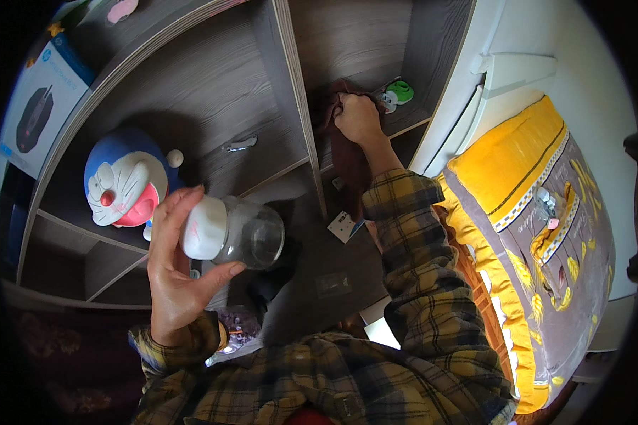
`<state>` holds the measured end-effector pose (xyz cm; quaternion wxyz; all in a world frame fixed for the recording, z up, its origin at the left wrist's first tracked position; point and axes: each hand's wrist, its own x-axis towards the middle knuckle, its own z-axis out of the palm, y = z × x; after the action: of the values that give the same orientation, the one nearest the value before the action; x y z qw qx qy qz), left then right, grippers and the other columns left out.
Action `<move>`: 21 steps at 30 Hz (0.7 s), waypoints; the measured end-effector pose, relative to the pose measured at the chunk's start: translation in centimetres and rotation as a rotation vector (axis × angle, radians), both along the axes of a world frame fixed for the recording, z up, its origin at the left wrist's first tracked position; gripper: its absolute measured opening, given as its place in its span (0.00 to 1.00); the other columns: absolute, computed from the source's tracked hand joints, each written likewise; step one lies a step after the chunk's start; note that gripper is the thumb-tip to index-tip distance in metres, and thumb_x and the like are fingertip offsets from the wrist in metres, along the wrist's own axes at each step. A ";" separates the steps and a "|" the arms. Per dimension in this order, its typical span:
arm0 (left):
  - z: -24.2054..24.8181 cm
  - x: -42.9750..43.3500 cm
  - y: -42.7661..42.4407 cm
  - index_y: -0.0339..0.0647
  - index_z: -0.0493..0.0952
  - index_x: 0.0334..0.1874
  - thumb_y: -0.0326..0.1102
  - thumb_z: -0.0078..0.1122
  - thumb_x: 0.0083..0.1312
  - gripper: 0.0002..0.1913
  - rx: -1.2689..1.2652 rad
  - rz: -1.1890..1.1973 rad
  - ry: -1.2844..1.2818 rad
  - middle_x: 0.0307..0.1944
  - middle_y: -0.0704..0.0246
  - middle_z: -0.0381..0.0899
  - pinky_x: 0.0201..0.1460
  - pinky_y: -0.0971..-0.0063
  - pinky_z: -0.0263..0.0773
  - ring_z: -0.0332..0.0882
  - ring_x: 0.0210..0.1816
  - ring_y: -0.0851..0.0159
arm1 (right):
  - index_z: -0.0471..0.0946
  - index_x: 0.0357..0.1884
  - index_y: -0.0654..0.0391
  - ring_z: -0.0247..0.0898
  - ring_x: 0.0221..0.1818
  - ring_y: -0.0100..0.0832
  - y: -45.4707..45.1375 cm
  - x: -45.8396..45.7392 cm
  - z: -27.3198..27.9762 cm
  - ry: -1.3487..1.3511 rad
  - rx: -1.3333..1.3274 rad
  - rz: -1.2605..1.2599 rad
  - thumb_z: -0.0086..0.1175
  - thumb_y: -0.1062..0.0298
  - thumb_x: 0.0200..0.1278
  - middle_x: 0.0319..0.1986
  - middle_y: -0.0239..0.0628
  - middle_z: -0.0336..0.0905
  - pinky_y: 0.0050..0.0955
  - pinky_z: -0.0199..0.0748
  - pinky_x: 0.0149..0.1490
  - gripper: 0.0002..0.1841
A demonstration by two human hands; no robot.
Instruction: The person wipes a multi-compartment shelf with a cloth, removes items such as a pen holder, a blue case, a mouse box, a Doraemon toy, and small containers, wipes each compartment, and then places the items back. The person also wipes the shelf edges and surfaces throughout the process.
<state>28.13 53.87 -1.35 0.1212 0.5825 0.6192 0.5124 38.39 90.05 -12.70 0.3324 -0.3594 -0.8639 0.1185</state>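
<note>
My left hand (178,271) grips a small clear jar (255,234) with a white lid (206,228), fingers on the lid and thumb against the glass. The jar is tilted on its side in the air, and I see nothing inside it. At the right shelf compartment, my right hand (359,118) clutches a dark maroon cloth (348,159) that hangs down over the shelf edge. Just beyond that hand, a small green and white figure (399,94) rests on the shelf board, partly behind the cloth.
A blue and white cartoon cat figure (125,180) stands in the left compartment, near a nail clipper (242,144). A mouse box (45,109) is at far left. A white card (344,227) lies below the shelf divider (300,101). A grey and yellow cushion (542,249) fills the right.
</note>
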 end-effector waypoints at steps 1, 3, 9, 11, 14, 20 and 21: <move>-0.3 0.0 -0.5 0.35 0.68 0.67 0.26 0.82 0.40 0.47 -0.013 -0.005 -0.022 0.64 0.61 0.61 0.69 0.67 0.63 0.65 0.65 0.60 | 0.82 0.39 0.60 0.78 0.42 0.55 -0.2 -0.1 0.0 -0.026 -0.048 0.047 0.56 0.67 0.55 0.36 0.53 0.82 0.48 0.76 0.49 0.11; -0.9 -0.1 -1.1 0.35 0.68 0.67 0.25 0.82 0.39 0.47 -0.028 -0.016 -0.058 0.64 0.61 0.61 0.69 0.67 0.63 0.65 0.66 0.60 | 0.82 0.41 0.60 0.77 0.44 0.56 -1.3 0.0 0.0 -0.068 -0.098 0.163 0.57 0.66 0.56 0.39 0.52 0.82 0.47 0.76 0.52 0.13; -1.0 -0.4 -2.3 0.34 0.67 0.68 0.19 0.78 0.38 0.48 -0.055 -0.006 -0.094 0.65 0.62 0.60 0.69 0.67 0.64 0.64 0.66 0.60 | 0.80 0.46 0.61 0.79 0.45 0.44 -4.8 5.9 2.4 0.007 -0.532 0.658 0.59 0.63 0.53 0.42 0.53 0.82 0.36 0.74 0.53 0.18; -0.9 -0.8 -2.9 0.35 0.68 0.66 0.18 0.78 0.37 0.47 -0.058 0.004 -0.058 0.64 0.62 0.60 0.68 0.67 0.65 0.65 0.66 0.60 | 0.80 0.47 0.63 0.79 0.44 0.36 -4.8 9.7 3.9 -0.252 -0.564 0.692 0.60 0.66 0.53 0.41 0.51 0.82 0.33 0.73 0.51 0.19; -1.0 -1.5 -3.5 0.37 0.70 0.65 0.17 0.77 0.36 0.47 -0.072 0.024 -0.030 0.63 0.62 0.62 0.68 0.67 0.65 0.66 0.65 0.59 | 0.79 0.48 0.64 0.78 0.41 0.30 -5.7 14.3 5.4 0.124 -0.544 0.554 0.60 0.72 0.53 0.38 0.42 0.83 0.29 0.74 0.50 0.18; -2.0 -1.8 -3.7 0.37 0.69 0.66 0.16 0.76 0.36 0.47 -0.107 0.026 -0.136 0.64 0.62 0.62 0.68 0.67 0.65 0.65 0.66 0.59 | 0.79 0.51 0.62 0.80 0.43 0.35 -4.8 12.2 6.0 0.419 -0.369 0.184 0.60 0.74 0.54 0.39 0.45 0.83 0.30 0.76 0.50 0.19; -2.2 -1.7 -3.6 0.38 0.69 0.66 0.16 0.76 0.36 0.47 -0.109 0.030 -0.118 0.64 0.62 0.62 0.69 0.67 0.65 0.65 0.66 0.59 | 0.79 0.51 0.61 0.81 0.43 0.38 -4.2 10.3 5.3 0.376 -0.277 0.115 0.60 0.73 0.55 0.39 0.47 0.83 0.32 0.77 0.49 0.19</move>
<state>26.41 50.22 -3.51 0.1811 0.5346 0.6466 0.5131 48.73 85.82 -7.38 0.4275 -0.3234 -0.7814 0.3196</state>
